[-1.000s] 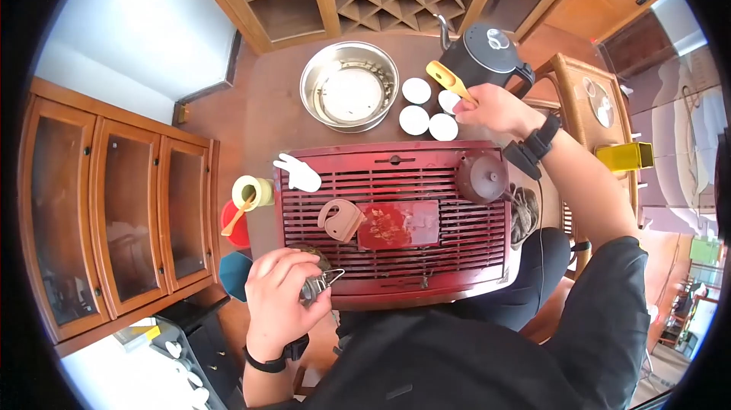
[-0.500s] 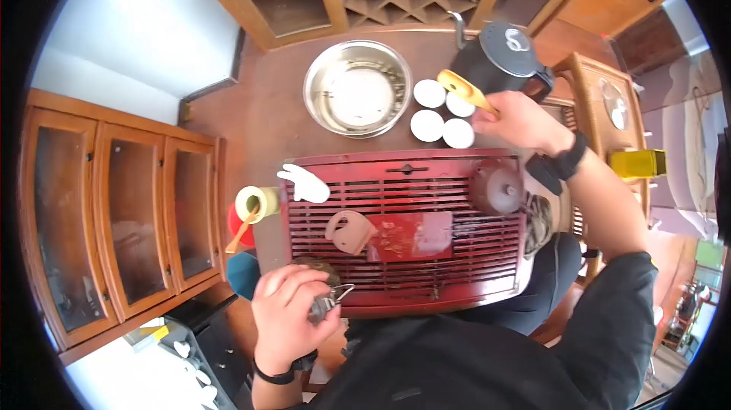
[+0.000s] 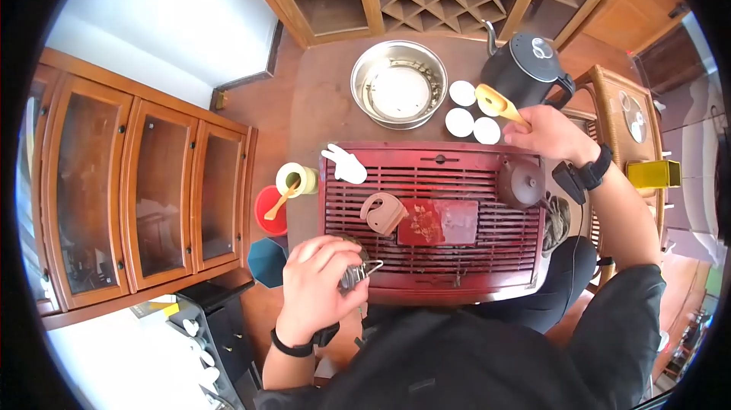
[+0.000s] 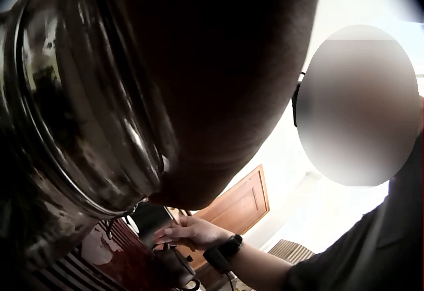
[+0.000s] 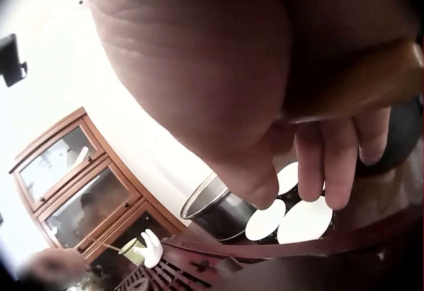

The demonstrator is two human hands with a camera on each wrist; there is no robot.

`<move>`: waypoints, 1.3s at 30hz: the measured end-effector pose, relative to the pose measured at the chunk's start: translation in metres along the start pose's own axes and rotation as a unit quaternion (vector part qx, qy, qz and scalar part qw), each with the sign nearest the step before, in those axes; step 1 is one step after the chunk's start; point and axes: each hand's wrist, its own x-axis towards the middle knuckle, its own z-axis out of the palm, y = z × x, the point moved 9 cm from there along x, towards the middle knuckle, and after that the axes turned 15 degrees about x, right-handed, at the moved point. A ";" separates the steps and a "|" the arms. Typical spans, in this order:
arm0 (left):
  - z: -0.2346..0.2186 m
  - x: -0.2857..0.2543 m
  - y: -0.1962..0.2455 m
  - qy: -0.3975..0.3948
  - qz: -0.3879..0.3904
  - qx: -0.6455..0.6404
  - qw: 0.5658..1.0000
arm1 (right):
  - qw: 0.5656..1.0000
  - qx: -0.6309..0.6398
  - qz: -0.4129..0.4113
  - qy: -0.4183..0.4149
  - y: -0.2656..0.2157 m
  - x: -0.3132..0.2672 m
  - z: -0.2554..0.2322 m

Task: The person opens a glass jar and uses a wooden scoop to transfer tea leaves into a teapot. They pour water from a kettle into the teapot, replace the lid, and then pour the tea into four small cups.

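My left hand [image 3: 324,277] grips a glass jar [image 4: 73,99] with a wire clasp, at the near left corner of the red slatted tea tray [image 3: 434,157]. In the head view the fingers cover much of the jar. My right hand [image 3: 554,132] pinches the handle end of a yellow wooden tea scoop [image 3: 499,103], its bowl pointing away over the white cups [image 3: 459,122]. On the tray's right end, nearer my body than that hand, sits a brown teapot [image 3: 522,184]. A pinkish-brown clay piece [image 3: 384,213] stands beside a red patterned panel [image 3: 420,224] mid-tray.
Behind the tray stand a steel basin [image 3: 400,90] and a black kettle [image 3: 525,67] with a long spout. A white two-pronged ornament [image 3: 346,165] lies at the tray's far left. A pale green pot [image 3: 298,179] with a wooden utensil and a red container [image 3: 269,208] are left of it.
The head view has swung, shifting the scene rightward. My right hand has drawn slightly toward the teapot with the scoop. The left hand keeps its grip on the jar.
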 end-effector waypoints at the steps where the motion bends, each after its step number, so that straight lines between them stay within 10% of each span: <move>1: -0.001 -0.002 0.001 0.005 0.001 -0.004 1.000 | 1.000 0.007 -0.012 0.023 -0.006 -0.010 -0.005; 12: -0.039 -0.030 0.001 -0.040 0.064 0.028 0.997 | 0.993 0.065 -0.049 0.082 -0.088 -0.178 -0.016; 28: -0.008 -0.033 -0.012 -0.148 0.082 0.064 0.983 | 0.967 0.213 -0.061 0.122 -0.010 -0.307 0.057; 39: -0.145 -0.019 -0.016 -0.089 0.061 -0.013 0.994 | 0.935 0.330 -0.052 0.122 0.021 -0.323 0.082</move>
